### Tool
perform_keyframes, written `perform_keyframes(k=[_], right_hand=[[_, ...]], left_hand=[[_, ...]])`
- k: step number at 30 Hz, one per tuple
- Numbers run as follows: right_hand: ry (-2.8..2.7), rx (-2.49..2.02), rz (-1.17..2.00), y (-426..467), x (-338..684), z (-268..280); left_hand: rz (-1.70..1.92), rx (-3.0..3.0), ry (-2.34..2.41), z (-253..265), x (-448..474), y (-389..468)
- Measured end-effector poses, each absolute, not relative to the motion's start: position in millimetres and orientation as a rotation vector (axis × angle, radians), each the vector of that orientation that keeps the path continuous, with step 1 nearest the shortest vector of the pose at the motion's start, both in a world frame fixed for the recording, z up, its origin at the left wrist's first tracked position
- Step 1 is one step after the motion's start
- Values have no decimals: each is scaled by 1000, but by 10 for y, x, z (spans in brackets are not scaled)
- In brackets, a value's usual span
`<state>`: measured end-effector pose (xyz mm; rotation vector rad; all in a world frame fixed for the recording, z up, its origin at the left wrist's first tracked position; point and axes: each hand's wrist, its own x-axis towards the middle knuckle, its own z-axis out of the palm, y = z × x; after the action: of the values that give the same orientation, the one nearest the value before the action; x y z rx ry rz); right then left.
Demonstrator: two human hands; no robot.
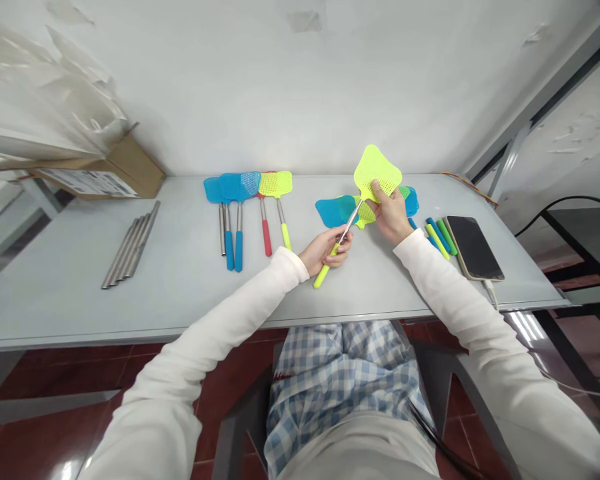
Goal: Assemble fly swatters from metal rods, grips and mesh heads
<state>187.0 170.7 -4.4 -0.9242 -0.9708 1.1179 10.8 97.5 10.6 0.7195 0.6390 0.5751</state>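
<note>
A yellow fly swatter (377,175) with a metal shaft and yellow grip slants across both hands above the table. My left hand (329,251) is closed around its shaft just above the grip. At the base of the mesh head, my right hand (391,212) pinches the swatter between thumb and fingers. Beneath and behind the hands lie loose swatter heads, among them a blue one (333,211) and a yellow one (365,217), partly covered by my right hand. To the left are several swatters with handles, including blue (239,223), red (265,230) and yellow (283,210) ones.
Several metal tubes (130,250) lie at the left of the grey table (190,293). Blue, yellow and green grips (446,237) sit beside a phone (474,248) with a cable at the right. A cardboard box (130,167) stands at the back left, against the wall.
</note>
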Motion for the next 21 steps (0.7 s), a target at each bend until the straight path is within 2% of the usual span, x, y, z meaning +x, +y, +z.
perform_keyframes(k=[21], right_hand=[[-1005, -912, 1191, 1651, 1895, 106]], left_hand=[[608, 637, 587, 139, 67, 963]])
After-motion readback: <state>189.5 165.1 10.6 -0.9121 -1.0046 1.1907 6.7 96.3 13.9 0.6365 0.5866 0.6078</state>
